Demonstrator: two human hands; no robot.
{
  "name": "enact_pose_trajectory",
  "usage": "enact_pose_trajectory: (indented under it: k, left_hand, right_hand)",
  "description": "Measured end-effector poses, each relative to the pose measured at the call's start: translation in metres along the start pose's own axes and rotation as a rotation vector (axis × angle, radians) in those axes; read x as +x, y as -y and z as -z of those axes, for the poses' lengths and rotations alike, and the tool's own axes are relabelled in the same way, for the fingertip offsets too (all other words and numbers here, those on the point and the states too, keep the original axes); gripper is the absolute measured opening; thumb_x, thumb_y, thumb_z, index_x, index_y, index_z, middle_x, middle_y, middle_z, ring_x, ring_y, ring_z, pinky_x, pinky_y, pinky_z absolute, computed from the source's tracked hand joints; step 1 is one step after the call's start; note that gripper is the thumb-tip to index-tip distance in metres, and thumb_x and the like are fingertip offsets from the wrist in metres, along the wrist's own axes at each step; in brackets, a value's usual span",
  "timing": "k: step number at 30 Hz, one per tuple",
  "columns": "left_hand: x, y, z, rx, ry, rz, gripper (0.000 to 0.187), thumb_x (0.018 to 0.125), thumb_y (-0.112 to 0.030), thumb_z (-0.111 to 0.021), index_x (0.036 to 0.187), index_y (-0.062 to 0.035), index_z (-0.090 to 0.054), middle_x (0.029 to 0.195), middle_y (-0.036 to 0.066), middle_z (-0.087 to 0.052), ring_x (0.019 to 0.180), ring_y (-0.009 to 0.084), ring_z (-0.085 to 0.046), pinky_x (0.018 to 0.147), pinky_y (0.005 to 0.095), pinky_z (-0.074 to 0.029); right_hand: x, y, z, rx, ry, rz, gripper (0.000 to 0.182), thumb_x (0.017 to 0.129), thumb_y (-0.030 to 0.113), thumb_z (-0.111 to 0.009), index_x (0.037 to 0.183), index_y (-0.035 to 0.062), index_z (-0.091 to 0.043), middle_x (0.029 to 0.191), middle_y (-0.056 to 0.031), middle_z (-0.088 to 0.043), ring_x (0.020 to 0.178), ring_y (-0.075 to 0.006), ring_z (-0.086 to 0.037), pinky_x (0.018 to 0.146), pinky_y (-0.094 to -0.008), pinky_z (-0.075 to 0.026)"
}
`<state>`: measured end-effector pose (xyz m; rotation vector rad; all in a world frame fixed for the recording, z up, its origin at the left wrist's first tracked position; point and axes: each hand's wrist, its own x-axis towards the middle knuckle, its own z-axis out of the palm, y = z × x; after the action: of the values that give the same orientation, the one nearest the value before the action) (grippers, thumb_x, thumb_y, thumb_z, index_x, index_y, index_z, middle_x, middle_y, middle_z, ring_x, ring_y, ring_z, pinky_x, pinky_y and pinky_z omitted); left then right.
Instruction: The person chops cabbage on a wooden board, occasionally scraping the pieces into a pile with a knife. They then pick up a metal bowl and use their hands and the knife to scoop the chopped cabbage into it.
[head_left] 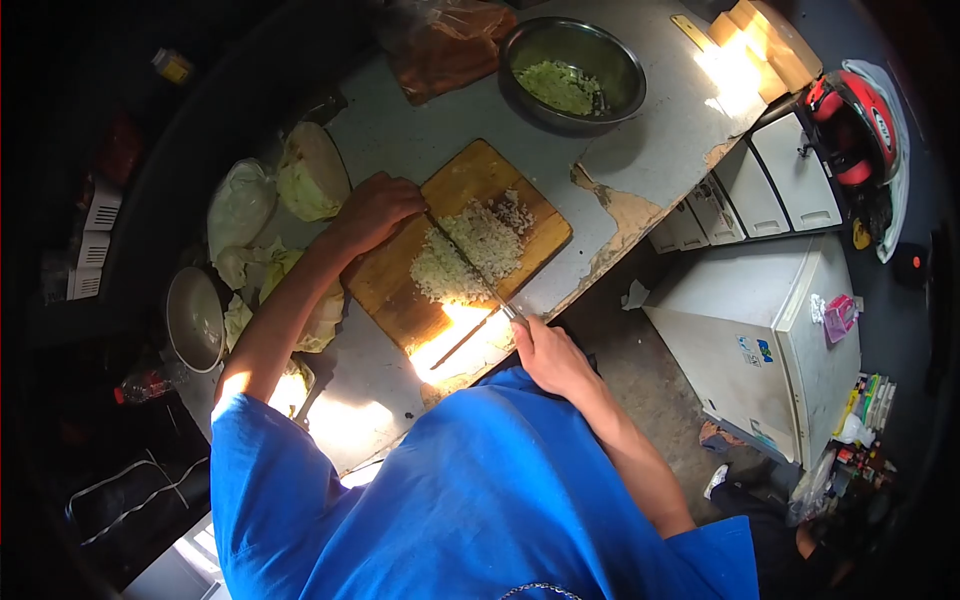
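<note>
A kitchen knife (463, 256) lies across a heap of finely chopped cabbage (447, 272) on a wooden cutting board (385, 283). My right hand (556, 358) is wrapped round its handle at the near edge of the board. At the far end of the blade, my left hand (383, 208) has its fingers bent together against the tip. Left of the board are a cut cabbage (312, 172), a pale cabbage-like bundle (241, 203) and loose cabbage leaves (318, 305), partly behind my left forearm. Some chopped pieces sit in a steel bowl (625, 92).
A white bowl (193, 318) stands at the table's left edge, and a reddish plastic bag (445, 55) at the back. The table edge (620, 235) is chipped. To the right are drawers (795, 165), a white fridge (735, 315) and a red helmet (865, 125). Another person's leg (755, 497) shows lower right.
</note>
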<state>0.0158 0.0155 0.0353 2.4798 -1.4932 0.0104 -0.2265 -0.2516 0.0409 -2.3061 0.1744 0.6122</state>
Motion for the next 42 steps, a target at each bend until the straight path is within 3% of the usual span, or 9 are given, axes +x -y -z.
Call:
enact_pose_trajectory:
  k: [6, 12, 21, 22, 25, 28, 32, 33, 42]
  left_hand:
    - [0.001, -0.006, 0.011, -0.026, -0.136, 0.063, 0.019, 0.084, -0.006, -0.069, 0.102, -0.0129, -0.074, 0.105, 0.0, -0.071, 0.106, 0.0179, -0.064, 0.089, 0.0354, -0.046]
    - [-0.01, -0.002, -0.005, -0.026, -0.063, 0.055, 0.026, 0.077, -0.002, -0.073, 0.102, -0.0123, -0.075, 0.109, 0.002, -0.072, 0.108, 0.0201, -0.066, 0.088, 0.0364, -0.049]
    - [-0.014, 0.001, -0.008, 0.073, -0.058, 0.014, 0.022, 0.08, -0.004, -0.071, 0.1, -0.0116, -0.075, 0.107, 0.002, -0.072, 0.106, 0.0195, -0.067, 0.086, 0.0357, -0.049]
    - [-0.012, 0.001, -0.008, 0.073, -0.056, 0.016, 0.022, 0.08, -0.004, -0.071, 0.1, -0.0116, -0.075, 0.107, 0.002, -0.072, 0.106, 0.0195, -0.067, 0.086, 0.0357, -0.049]
    - [-0.007, 0.0, -0.003, -0.035, -0.103, 0.07, 0.021, 0.08, -0.005, -0.069, 0.1, -0.0102, -0.074, 0.101, 0.002, -0.072, 0.101, 0.0209, -0.065, 0.087, 0.036, -0.048]
    - [-0.007, 0.002, 0.003, -0.04, -0.113, 0.093, 0.021, 0.08, -0.005, -0.07, 0.099, -0.0103, -0.074, 0.1, 0.002, -0.072, 0.101, 0.0215, -0.066, 0.087, 0.037, -0.048]
    - [-0.017, 0.001, -0.003, -0.004, -0.068, 0.072, 0.023, 0.08, -0.004, -0.07, 0.101, -0.0112, -0.075, 0.102, 0.001, -0.072, 0.104, 0.0201, -0.065, 0.087, 0.0371, -0.048]
    - [-0.019, 0.0, -0.005, -0.003, -0.097, 0.038, 0.024, 0.08, -0.003, -0.069, 0.101, -0.0114, -0.075, 0.102, 0.0, -0.072, 0.105, 0.0195, -0.064, 0.087, 0.0372, -0.048]
    - [-0.018, 0.005, -0.013, -0.01, -0.085, 0.044, 0.025, 0.079, -0.003, -0.068, 0.102, -0.0107, -0.074, 0.105, 0.0, -0.071, 0.106, 0.0191, -0.064, 0.089, 0.0367, -0.047]
  right_hand:
    - [-0.007, 0.01, 0.02, -0.018, -0.045, 0.011, 0.045, 0.107, 0.039, -0.044, 0.1, -0.0026, -0.059, 0.079, -0.0299, -0.067, 0.082, -0.052, -0.064, 0.074, -0.0598, -0.05]
    - [-0.004, 0.014, -0.002, -0.106, -0.062, -0.033, 0.04, 0.106, 0.035, -0.046, 0.102, -0.0028, -0.057, 0.078, -0.0298, -0.068, 0.081, -0.0521, -0.066, 0.075, -0.0592, -0.052]
    - [-0.005, 0.022, 0.007, -0.139, -0.001, -0.061, 0.047, 0.106, 0.04, -0.043, 0.109, -0.005, -0.057, 0.088, -0.0337, -0.069, 0.087, -0.0523, -0.067, 0.079, -0.0594, -0.055]
    - [-0.003, 0.023, 0.017, -0.1, 0.04, -0.065, 0.05, 0.107, 0.042, -0.04, 0.108, -0.0054, -0.059, 0.094, -0.0345, -0.068, 0.093, -0.0528, -0.066, 0.084, -0.0595, -0.053]
    - [-0.004, 0.035, 0.049, -0.074, 0.021, -0.031, 0.052, 0.107, 0.041, -0.043, 0.092, -0.005, -0.059, 0.087, -0.0341, -0.066, 0.087, -0.0523, -0.064, 0.078, -0.0585, -0.049]
    - [-0.001, 0.037, 0.06, -0.048, 0.046, 0.014, 0.053, 0.107, 0.041, -0.042, 0.09, -0.0058, -0.059, 0.088, -0.0351, -0.065, 0.09, -0.052, -0.064, 0.079, -0.0578, -0.049]
    - [-0.005, 0.038, 0.037, -0.09, 0.042, -0.047, 0.053, 0.107, 0.042, -0.041, 0.095, -0.0064, -0.06, 0.092, -0.0351, -0.066, 0.093, -0.0535, -0.064, 0.083, -0.0584, -0.05]
    - [-0.007, 0.044, 0.036, -0.113, 0.111, -0.1, 0.052, 0.107, 0.041, -0.039, 0.109, -0.0058, -0.06, 0.097, -0.0351, -0.068, 0.095, -0.0537, -0.065, 0.089, -0.0587, -0.051]
    - [-0.004, 0.027, 0.012, -0.106, 0.046, -0.077, 0.047, 0.107, 0.041, -0.04, 0.106, -0.0027, -0.058, 0.092, -0.0335, -0.069, 0.091, -0.053, -0.066, 0.084, -0.0598, -0.052]
